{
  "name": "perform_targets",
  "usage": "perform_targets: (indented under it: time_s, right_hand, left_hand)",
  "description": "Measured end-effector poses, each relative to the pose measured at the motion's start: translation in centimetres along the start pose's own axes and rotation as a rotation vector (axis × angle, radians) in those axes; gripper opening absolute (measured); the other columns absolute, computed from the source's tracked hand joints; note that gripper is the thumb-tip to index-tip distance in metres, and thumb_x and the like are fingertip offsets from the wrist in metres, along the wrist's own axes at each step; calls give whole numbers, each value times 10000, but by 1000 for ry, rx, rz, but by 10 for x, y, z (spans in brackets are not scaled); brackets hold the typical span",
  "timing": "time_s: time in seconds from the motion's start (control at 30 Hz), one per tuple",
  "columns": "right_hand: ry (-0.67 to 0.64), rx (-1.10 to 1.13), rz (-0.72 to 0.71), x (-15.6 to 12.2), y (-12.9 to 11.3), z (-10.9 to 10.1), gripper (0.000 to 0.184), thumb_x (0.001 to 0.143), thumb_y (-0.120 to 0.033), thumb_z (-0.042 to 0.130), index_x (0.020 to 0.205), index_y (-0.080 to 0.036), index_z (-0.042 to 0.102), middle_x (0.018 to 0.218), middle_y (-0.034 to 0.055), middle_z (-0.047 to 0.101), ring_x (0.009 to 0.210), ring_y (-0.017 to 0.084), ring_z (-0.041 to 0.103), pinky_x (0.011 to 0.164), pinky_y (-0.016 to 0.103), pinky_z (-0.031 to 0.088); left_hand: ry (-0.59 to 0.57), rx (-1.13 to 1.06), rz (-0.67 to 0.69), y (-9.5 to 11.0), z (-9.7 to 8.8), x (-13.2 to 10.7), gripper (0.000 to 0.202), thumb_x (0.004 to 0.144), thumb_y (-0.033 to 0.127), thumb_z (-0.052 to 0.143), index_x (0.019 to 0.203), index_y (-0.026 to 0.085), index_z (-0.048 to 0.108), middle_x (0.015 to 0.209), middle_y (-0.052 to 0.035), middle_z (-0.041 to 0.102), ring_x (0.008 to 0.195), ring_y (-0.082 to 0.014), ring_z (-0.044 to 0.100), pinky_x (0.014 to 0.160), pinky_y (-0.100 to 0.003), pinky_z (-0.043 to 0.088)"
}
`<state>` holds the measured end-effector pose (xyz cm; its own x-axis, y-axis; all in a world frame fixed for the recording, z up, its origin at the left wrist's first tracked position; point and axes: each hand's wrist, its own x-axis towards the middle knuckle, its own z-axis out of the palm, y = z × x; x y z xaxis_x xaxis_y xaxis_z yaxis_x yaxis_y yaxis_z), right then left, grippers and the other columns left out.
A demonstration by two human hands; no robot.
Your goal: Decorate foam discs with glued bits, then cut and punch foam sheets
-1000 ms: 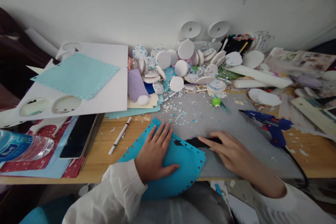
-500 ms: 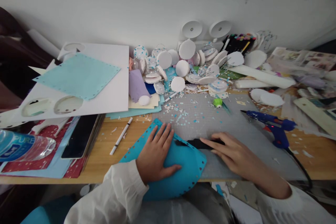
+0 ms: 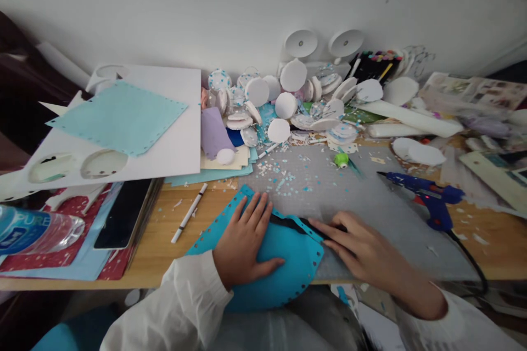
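Note:
A bright blue paper sheet (image 3: 284, 279) with small holes punched along its edges lies over the front edge of the table. My left hand (image 3: 247, 241) rests flat on it, fingers spread. From the right, my right hand (image 3: 362, 244) grips a slim black tool that looks like a utility knife (image 3: 294, 223). Its front part passes beneath a narrow punched strip at the sheet's upper right edge, and this strip bows up over it. The tool's tip is near my left fingers; the fingers of my right hand partly cover its rear end.
A grey cutting mat (image 3: 391, 219) is strewn with paper dots. A blue glue gun (image 3: 432, 194) lies right, a green-headed tool (image 3: 341, 160) behind. White discs (image 3: 286, 105) pile up by the wall. At left are a marker (image 3: 189, 214), phone (image 3: 123, 219), bottle (image 3: 39, 228) and white board (image 3: 173, 148).
My right hand has shifted slightly left with the black utility knife, which reaches farther under the paper strip. The strip bows up more. My left hand has stayed in place.

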<state>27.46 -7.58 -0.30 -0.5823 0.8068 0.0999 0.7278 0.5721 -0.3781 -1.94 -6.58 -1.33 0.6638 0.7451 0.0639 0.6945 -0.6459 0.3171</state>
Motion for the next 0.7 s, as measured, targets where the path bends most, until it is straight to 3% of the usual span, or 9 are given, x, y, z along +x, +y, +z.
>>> perform_targets:
  time_s: [0.27,0.5,0.7]
  right_hand:
    - [15,-13,18,-7,0,0,447,956,-265,461,1401,-301,456,900,62,523,811,190,565,700,311,517]
    - [19,-41,24,-4,-1,1,259,950,-249,454,1112,-223,654,902,85,538,821,207,553,690,333,512]
    - [39,-33,-10,-3,8,0,302,941,-234,471,1199,-253,629,935,83,538,841,201,568,698,324,514]
  left_hand:
    - [-28,6,-9,0,0,0,965,830,706,415,1504,61,171,1575,-196,138,1458,-372,108,1175,-559,89]
    - [-43,19,-8,1,-1,1,969,831,713,401,1499,45,183,1574,-204,127,1460,-372,88,1176,-554,69]
    - [-51,14,-11,1,-2,0,950,842,711,382,1500,54,188,1575,-202,122,1463,-365,76,1175,-555,69]
